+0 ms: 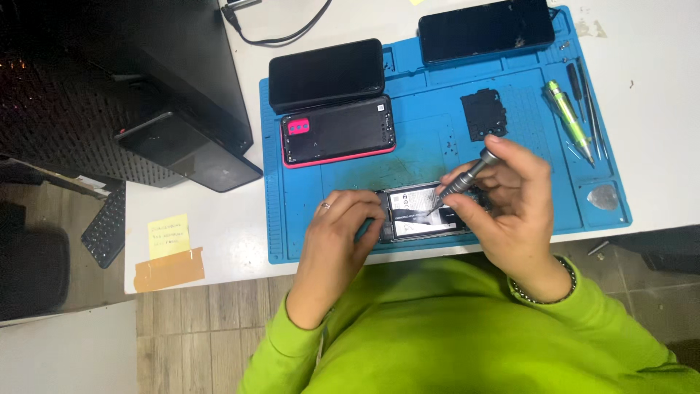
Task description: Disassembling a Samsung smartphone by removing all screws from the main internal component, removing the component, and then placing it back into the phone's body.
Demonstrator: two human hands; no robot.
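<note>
A white table (219,233) is covered mostly by a blue repair mat (430,142); a black computer case (146,80) is parked at the far left. Three more phones are laid out along the mat's far side: a black one (327,74), one with a pink-edged back cover (337,131) just beside it, and another dark one (486,29) at the top right. An opened phone (419,211) (battery showing) is set at the mat's near edge; it's pinned at its left end by the left hand (343,230), fingers curled shut on it. A grey screwdriver (461,181) is pinched in the right hand (510,204), tip down on the phone's insides. A green pen-like tool (570,117) is left lying at the right.
</note>
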